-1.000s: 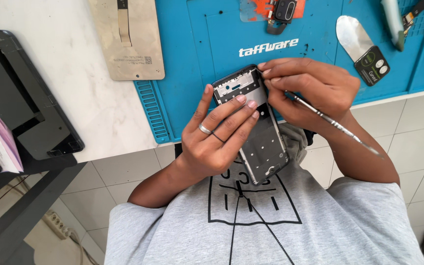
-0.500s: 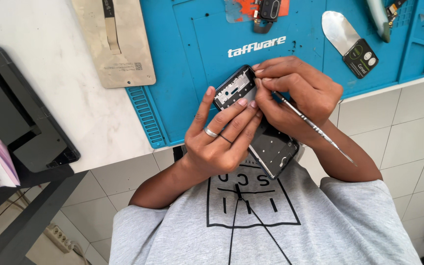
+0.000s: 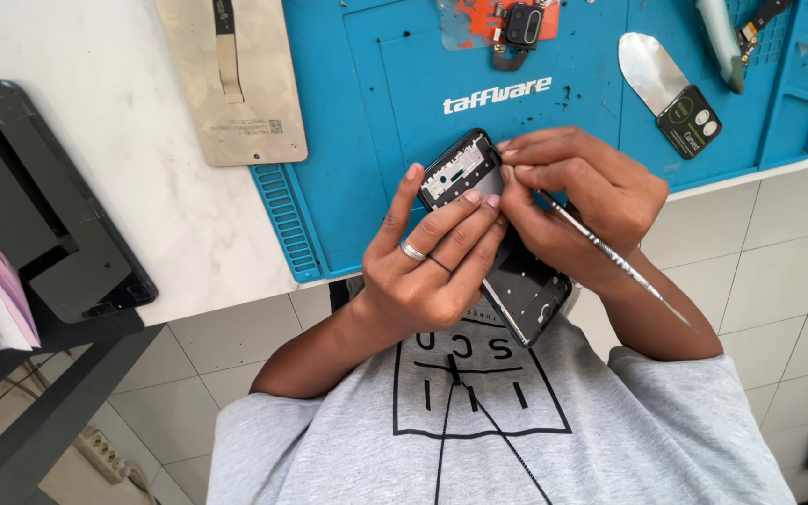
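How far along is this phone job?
Already off: a beige panel and a camera part lie set aside. In hand: the left hand holds the phone frame; the right hand works a thin metal tool at its top end. Left: likely refitting those parts.

Bare blue mat ahead of the hands; pry blade and camera module crowd the far edge.
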